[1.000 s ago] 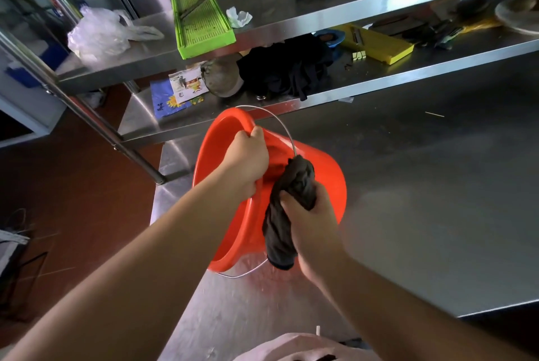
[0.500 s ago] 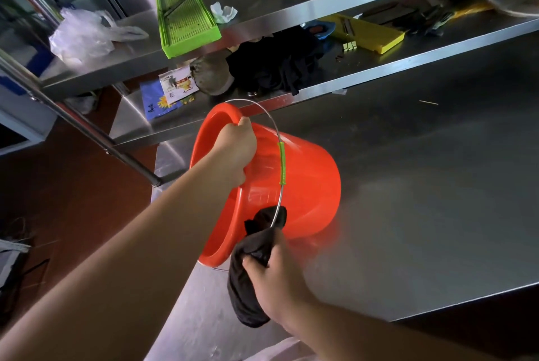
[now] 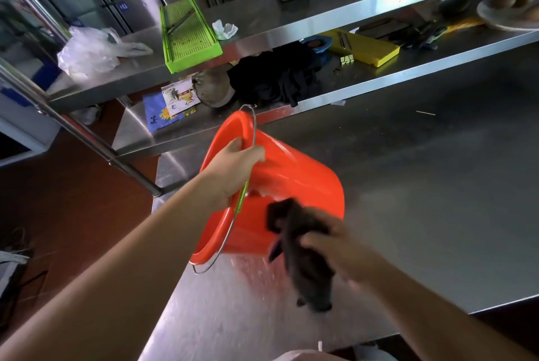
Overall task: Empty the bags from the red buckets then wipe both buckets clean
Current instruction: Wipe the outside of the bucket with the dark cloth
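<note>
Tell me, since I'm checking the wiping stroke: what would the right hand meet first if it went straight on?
Probably the red bucket's outer wall: the right hand presses its dark cloth toward it, though blur hides contact.

There was one red bucket (image 3: pixel 291 182), one dark cloth (image 3: pixel 303 246), two hands, one green tray (image 3: pixel 186 36), one yellow slicer (image 3: pixel 364 46) and one plastic bag (image 3: pixel 87 54).

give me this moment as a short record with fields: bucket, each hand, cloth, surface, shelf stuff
bucket: red bucket tipped on its side, mouth toward the person
left hand: left hand grips the bucket rim
right hand: right hand holds a dark cloth against the bucket's outer wall
handle: wire handle hangs across the mouth
surface: steel table
top shelf: green tray, plastic bag
lower shelf: yellow slicer, dark fabric
</note>
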Tool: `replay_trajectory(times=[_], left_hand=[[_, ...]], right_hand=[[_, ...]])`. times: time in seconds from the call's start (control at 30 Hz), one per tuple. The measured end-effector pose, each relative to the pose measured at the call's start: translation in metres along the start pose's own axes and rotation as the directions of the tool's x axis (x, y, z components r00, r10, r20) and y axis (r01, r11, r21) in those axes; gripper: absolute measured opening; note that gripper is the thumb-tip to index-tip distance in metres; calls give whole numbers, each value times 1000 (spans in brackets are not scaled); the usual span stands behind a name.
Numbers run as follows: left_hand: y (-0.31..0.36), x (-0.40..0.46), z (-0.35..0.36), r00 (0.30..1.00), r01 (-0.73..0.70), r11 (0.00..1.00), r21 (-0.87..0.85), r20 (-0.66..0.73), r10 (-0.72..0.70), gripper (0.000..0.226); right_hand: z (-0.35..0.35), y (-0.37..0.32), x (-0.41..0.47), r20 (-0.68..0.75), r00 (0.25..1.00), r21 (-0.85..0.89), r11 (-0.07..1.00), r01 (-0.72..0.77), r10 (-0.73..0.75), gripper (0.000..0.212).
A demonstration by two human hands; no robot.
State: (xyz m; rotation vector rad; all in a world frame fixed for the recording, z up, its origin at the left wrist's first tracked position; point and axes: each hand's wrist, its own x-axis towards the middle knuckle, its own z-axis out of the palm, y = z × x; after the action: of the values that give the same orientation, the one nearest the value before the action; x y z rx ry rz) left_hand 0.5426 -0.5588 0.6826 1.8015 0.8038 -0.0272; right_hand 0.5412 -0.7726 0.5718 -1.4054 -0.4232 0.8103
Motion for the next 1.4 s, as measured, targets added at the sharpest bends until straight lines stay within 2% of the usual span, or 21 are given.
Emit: replay_trajectory(times=[0.07, 0.1, 0.17, 0.27, 0.37, 0.43, 0.5, 0.6, 0.7, 0.73, 0.8, 0.9, 0.97, 1.07, 1.17, 1.3, 1.4], left_hand=[[-3, -1, -8, 1000, 11, 999, -31, 14, -10, 21], [-6, -2, -12, 999, 18, 998, -57, 28, -16, 20], [-9, -6, -17, 996, 47, 991, -123, 77, -38, 22], [-13, -12, -20, 991, 89, 984, -153, 114, -71, 42], [-14, -13, -17, 991, 90, 988, -129, 106, -77, 58], [-12, -14, -13, 992, 65, 992, -110, 115, -52, 52], [-10, -13, -13, 992, 69, 988, -137, 118, -53, 43], [-6, -11, -14, 990, 82, 980, -181, 128, -59, 30], [-2, -9, -8, 992, 62, 973, -224, 120, -36, 8], [-2, -8, -7, 993, 64, 966, -251, 117, -36, 4], [-4, -6, -11, 990, 101, 956, -274, 126, -68, 13], [-4, -7, -16, 982, 153, 956, -251, 145, -119, 26], [-3, -7, -18, 982, 169, 949, -267, 129, -138, 19], [-1, -7, -19, 975, 204, 932, -300, 150, -165, 20], [2, -7, -12, 980, 186, 936, -298, 128, -154, 13], [10, -9, -3, 985, 171, 944, -281, 74, -156, 11], [18, -3, -11, 977, 215, 932, -292, 60, -206, 20]], right_hand=[[-39, 3, 9, -255, 967, 209, 977, 45, 9, 24], [-58, 5, 15, -368, 930, 249, 965, 88, 11, 21], [-88, 7, 33, -544, 839, 241, 963, 122, 29, 23], [-109, 17, 63, -649, 758, 116, 993, 12, 67, 25], [-98, 23, 92, -604, 795, -170, 966, -197, 56, 37], [-85, 18, 106, -525, 849, -351, 893, -280, 60, 44], [-69, 5, 115, -477, 877, -451, 842, -296, 53, 49], [-37, -27, 125, -401, 915, -523, 831, -191, -42, 48], [17, -62, 125, -224, 936, -608, 790, 83, -271, 42], [31, -68, 122, -183, 931, -585, 796, 156, -317, 41], [42, -69, 113, -151, 916, -539, 808, 240, -372, 41], [26, -40, 98, -121, 888, -661, 704, 262, -444, 46], [2, -11, 92, -240, 883, -675, 723, 147, -404, 45], [-42, 38, 80, -495, 831, -612, 781, -124, -255, 37], [-74, 68, 67, -607, 793, -479, 820, -314, -51, 40], [-82, 71, 76, -679, 726, -263, 884, -385, 114, 41], [-82, 67, 85, -655, 747, -301, 866, -399, 116, 45]])
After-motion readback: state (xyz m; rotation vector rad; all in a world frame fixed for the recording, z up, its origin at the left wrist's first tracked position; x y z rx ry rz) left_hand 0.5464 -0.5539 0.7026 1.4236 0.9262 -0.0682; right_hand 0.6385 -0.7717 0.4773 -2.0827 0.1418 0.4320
